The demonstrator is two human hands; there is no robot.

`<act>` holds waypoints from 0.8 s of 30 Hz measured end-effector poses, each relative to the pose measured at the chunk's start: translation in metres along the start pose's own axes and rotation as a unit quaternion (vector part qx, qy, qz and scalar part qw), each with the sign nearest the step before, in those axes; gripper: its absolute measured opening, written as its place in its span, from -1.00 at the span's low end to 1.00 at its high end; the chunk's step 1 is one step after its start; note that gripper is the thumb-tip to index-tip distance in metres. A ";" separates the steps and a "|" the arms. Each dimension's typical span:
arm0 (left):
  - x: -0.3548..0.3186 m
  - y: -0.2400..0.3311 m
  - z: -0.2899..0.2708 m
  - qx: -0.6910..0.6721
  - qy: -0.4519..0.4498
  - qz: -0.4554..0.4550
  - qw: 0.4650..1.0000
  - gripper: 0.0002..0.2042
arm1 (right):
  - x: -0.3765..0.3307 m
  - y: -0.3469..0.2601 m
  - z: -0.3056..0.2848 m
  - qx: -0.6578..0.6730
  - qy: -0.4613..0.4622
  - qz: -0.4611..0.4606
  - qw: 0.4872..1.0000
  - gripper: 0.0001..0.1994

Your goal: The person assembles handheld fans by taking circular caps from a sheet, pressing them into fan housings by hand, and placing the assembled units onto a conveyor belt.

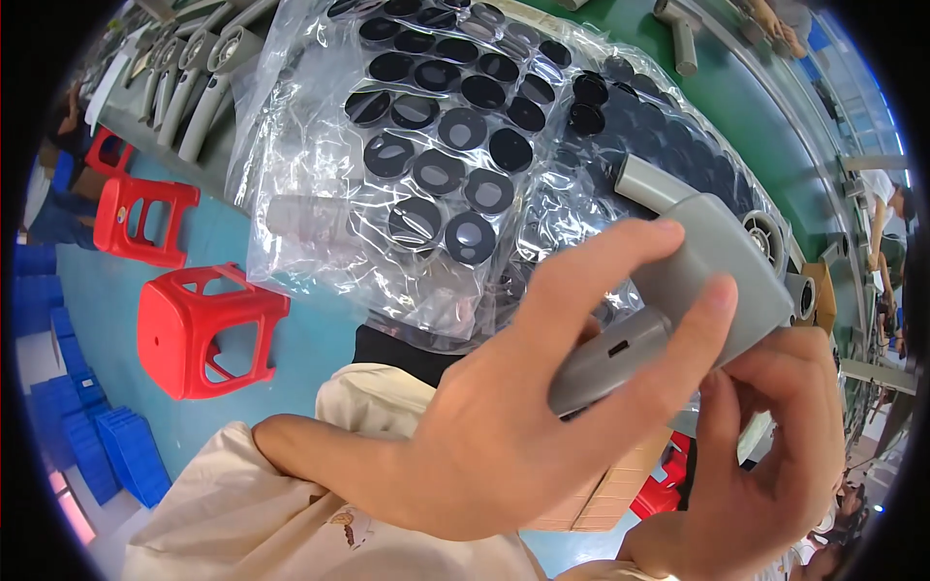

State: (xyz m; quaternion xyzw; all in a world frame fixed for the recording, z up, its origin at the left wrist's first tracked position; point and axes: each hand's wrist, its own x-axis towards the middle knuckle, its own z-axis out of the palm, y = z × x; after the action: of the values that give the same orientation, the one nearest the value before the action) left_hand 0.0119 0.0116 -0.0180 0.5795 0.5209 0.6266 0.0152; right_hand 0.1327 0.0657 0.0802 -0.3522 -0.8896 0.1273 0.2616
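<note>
In my left hand is a grey plastic hair dryer housing, tilted up off the bench at the right. The fingers of that hand stretch over its broad body, and its slotted handle lies between them and the palm. My right hand is closed, with curled fingers pressed together at the housing's lower right edge. Whatever it pinches there is hidden. Left of the housing, clear plastic packing holds rows of round black discs.
Several similar grey housings lie at the far left of the bench. Two red stools stand on the floor at left, near stacked blue crates. Below my hands is a cardboard box. A green conveyor runs behind, with a co-worker's hand beyond.
</note>
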 end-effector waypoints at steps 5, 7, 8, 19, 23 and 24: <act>0.009 -0.004 -0.018 -0.030 -0.053 -0.005 0.998 -0.32 | 0.006 0.032 -0.010 0.088 0.011 -0.280 0.956 -0.82; 0.011 -0.004 -0.020 -0.021 -0.060 0.006 0.998 -0.30 | 0.009 0.036 -0.020 0.054 -0.032 -0.329 0.942 -0.82; 0.012 -0.004 -0.021 -0.020 -0.062 0.004 0.998 -0.31 | 0.011 0.036 -0.020 0.044 -0.060 -0.329 0.942 -0.82; 0.012 0.000 -0.020 -0.024 -0.046 0.012 0.999 -0.38 | 0.005 0.030 -0.016 0.099 -0.088 -0.203 0.970 -0.78; 0.015 0.004 -0.029 -0.008 -0.090 -0.011 0.996 -0.41 | -0.002 0.025 -0.009 0.051 -0.054 -0.182 0.981 -0.82; 0.017 0.006 -0.033 0.017 -0.119 -0.029 0.992 -0.41 | -0.002 0.028 -0.008 0.072 -0.048 -0.208 0.974 -0.83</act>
State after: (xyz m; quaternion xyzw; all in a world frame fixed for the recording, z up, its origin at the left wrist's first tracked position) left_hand -0.0145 -0.0014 0.0051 0.6351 0.5425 0.5433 0.0851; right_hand 0.1544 0.0853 0.0748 -0.1335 -0.9433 0.1508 0.2638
